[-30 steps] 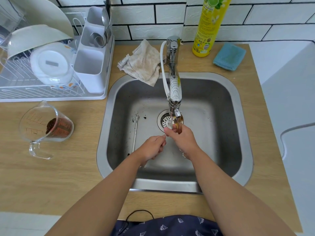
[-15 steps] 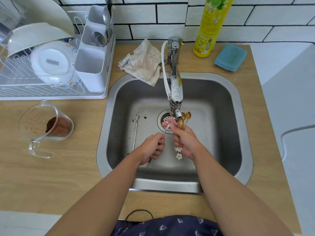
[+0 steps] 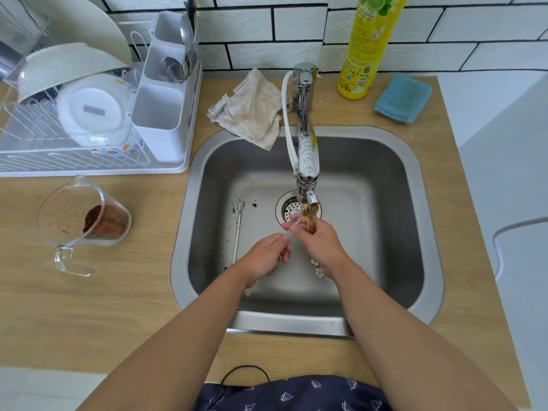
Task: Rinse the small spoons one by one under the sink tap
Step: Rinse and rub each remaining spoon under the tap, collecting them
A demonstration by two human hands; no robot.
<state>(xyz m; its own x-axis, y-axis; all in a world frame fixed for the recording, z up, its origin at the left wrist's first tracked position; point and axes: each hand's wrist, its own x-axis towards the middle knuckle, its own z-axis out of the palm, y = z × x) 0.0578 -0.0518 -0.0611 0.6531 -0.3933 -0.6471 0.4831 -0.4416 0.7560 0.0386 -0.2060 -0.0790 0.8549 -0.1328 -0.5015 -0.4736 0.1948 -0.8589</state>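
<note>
Spoons: small gold-coloured metal spoons (image 3: pixel 310 223) with white flower ends, bunched, bowls under the chrome sink tap (image 3: pixel 307 161).
Right hand (image 3: pixel 321 247): fist wrapped round the bunch, flower ends poking out below the palm.
Left hand (image 3: pixel 265 258): just beside it, pinching a thin silver-handled spoon (image 3: pixel 292 225) whose bowl touches the right fingertips.
Count: gold spoons too bunched to count; one long silver spoon (image 3: pixel 237 229) on the basin floor left of both hands.

The wooden countertop (image 3: pixel 98 307) holds a steel sink (image 3: pixel 427 262) in its middle. At the back left corner stands a white dish rack (image 3: pixel 98 170). A measuring jug (image 3: pixel 80 221) lies near the left edge. Along the back edge are a crumpled cloth (image 3: pixel 252 114), a yellow bottle (image 3: pixel 364 54) and a blue sponge (image 3: pixel 403 99).
</note>
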